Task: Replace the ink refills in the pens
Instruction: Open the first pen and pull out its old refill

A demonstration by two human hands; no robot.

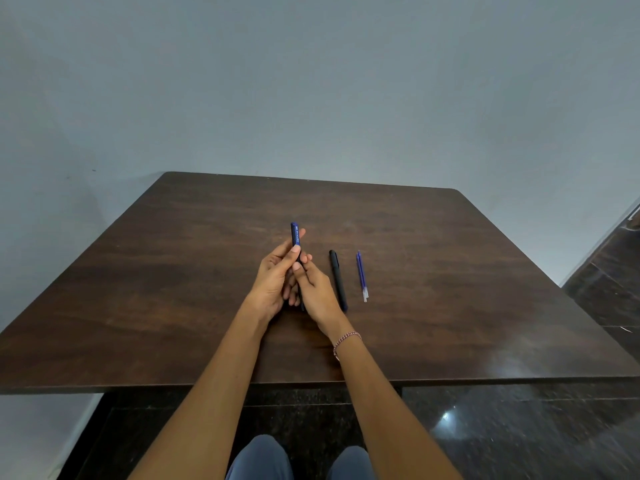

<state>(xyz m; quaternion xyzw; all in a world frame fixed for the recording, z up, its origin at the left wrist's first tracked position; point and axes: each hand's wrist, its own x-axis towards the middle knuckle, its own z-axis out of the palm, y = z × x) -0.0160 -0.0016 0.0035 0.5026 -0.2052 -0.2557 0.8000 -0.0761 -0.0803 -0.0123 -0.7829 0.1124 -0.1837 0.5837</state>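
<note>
So the person's got a blue pen held up just above the middle of the worktop, gripped with both hands. It stands nearly upright and leans a little. The top part is bright blue with white lettering down the side (looks like "OCTANE"), and lower down the barrel goes dark, almost black. Its lower end pokes out beneath the hands, close to the wood.

The left hand is curled round the upper half, with the thumb pressed on the barrel just under the lettering. The right hand pinches the darker part right below that, thumb on top, so the two hands are touching.

Just to the right, a black pen with its cap on lies flat on the worktop, beside the right hand. A bit further right are two refills lying side by side and touching. They're thin blue tubes that go clear at the near end.

The worktop is dark brown wood grain, and there's a thin braided bracelet on the right wrist.
</note>
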